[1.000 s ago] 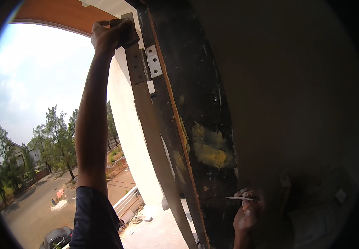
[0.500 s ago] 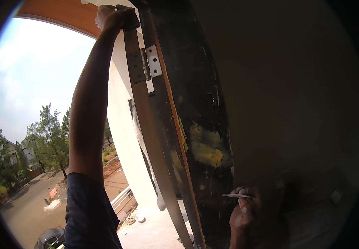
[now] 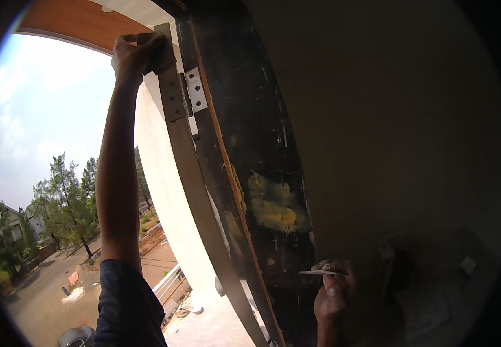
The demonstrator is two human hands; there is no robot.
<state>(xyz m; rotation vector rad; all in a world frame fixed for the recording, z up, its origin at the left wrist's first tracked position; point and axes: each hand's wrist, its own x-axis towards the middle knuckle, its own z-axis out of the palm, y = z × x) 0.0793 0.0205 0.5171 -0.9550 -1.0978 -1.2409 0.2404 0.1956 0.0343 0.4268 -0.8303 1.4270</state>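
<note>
My left hand [image 3: 130,56] is raised high at the end of a stretched arm. Its fingers grip a dark flat pad [image 3: 162,56], which lies against the upper part of the brown door edge [image 3: 188,168], just above a metal hinge [image 3: 187,95]. The pad's exact kind is unclear. Low on the right, my right hand [image 3: 332,292] pinches a thin, pale, flat blade-like piece [image 3: 315,272]; its far end is lost in shadow. Beside that hand stands a dark panel [image 3: 282,144] with a smeared yellowish filler patch [image 3: 273,205].
Left of the door edge is a bright white wall [image 3: 161,162]. Beyond it lie a road [image 3: 48,274], trees [image 3: 68,202] and a white railing [image 3: 169,286]. A pale floor [image 3: 204,318] shows below. The right side is very dark, with dim objects low down.
My left hand has come down with the pad, closer to the hinge. The door and hinge sit further left in view. My right hand keeps its hold on the thin piece.
</note>
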